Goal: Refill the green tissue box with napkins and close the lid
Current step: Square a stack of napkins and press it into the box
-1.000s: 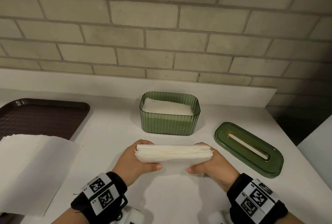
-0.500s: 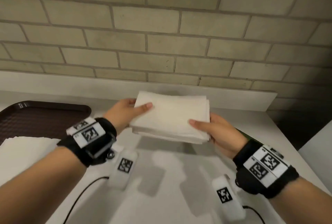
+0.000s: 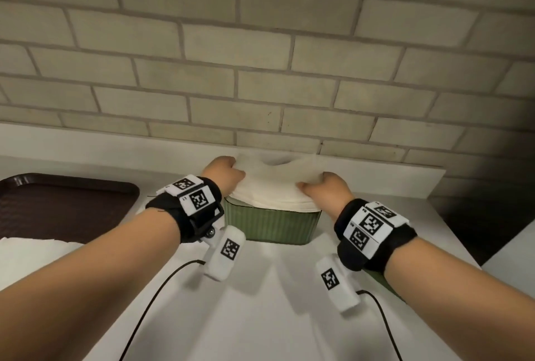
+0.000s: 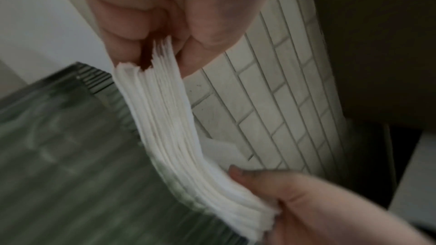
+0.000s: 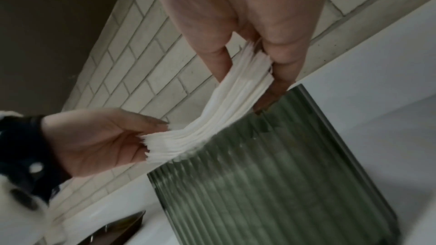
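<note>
The green ribbed tissue box [image 3: 272, 224] stands open by the wall ledge. A thick stack of white napkins [image 3: 275, 187] lies across its opening and sags in the middle. My left hand [image 3: 228, 172] pinches the stack's left end, my right hand [image 3: 318, 187] its right end. The wrist views show the stack [image 4: 169, 128] [image 5: 224, 111] squeezed between thumb and fingers, right at the box rim [image 4: 70, 156] [image 5: 271, 174]. Only a sliver of the green lid [image 3: 382, 282] shows under my right forearm. The napkins hide the box's inside.
A brown tray [image 3: 58, 204] sits at the left, with loose white napkin sheets [image 3: 34, 259] in front of it. The brick wall and its white ledge [image 3: 376, 175] run close behind the box. The table ends at the right beside a dark gap.
Both hands lifted the napkin stack off the table's front, carried it up and toward the wall, and now hold it down on the box's opening.
</note>
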The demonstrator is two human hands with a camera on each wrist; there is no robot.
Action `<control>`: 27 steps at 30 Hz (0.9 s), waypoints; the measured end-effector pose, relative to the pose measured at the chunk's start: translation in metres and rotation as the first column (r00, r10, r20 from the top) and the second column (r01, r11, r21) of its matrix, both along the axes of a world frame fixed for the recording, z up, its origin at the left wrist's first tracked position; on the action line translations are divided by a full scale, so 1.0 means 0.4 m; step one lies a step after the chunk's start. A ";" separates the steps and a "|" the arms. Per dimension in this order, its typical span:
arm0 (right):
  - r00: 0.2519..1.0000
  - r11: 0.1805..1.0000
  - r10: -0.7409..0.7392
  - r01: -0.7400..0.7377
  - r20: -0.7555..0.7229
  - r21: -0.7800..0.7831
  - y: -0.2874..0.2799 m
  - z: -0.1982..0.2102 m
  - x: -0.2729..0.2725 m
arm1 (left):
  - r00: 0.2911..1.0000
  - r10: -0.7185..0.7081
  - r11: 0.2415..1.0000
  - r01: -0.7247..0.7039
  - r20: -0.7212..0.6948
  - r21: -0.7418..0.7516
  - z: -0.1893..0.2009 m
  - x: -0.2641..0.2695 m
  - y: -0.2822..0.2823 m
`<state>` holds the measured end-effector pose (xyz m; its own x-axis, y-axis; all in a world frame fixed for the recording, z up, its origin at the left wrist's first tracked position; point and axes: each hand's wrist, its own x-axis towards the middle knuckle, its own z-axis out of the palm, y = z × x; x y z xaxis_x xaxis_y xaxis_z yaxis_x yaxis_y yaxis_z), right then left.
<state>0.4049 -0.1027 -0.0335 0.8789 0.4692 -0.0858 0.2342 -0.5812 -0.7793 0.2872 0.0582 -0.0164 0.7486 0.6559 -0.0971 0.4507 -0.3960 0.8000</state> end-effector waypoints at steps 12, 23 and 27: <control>0.979 0.891 0.195 -0.149 0.066 -0.430 0.022 0.009 -0.038 | 0.966 -0.028 0.934 0.116 -0.255 0.337 -0.048 0.019 -0.028; 0.744 0.791 0.482 -0.143 0.462 -0.595 0.054 0.060 -0.078 | 0.862 -0.045 0.713 0.382 -0.506 0.588 0.050 0.053 -0.019; 0.810 0.637 0.556 -0.270 0.188 -0.722 0.086 0.030 -0.088 | 0.736 -0.096 0.717 0.519 -0.670 0.466 0.048 0.080 -0.033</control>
<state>0.3699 -0.0681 -0.0216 0.6299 0.7416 -0.2308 0.7524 -0.6564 -0.0557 0.3191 0.0451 0.0030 0.8487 0.4649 -0.2521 0.4746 -0.8799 -0.0250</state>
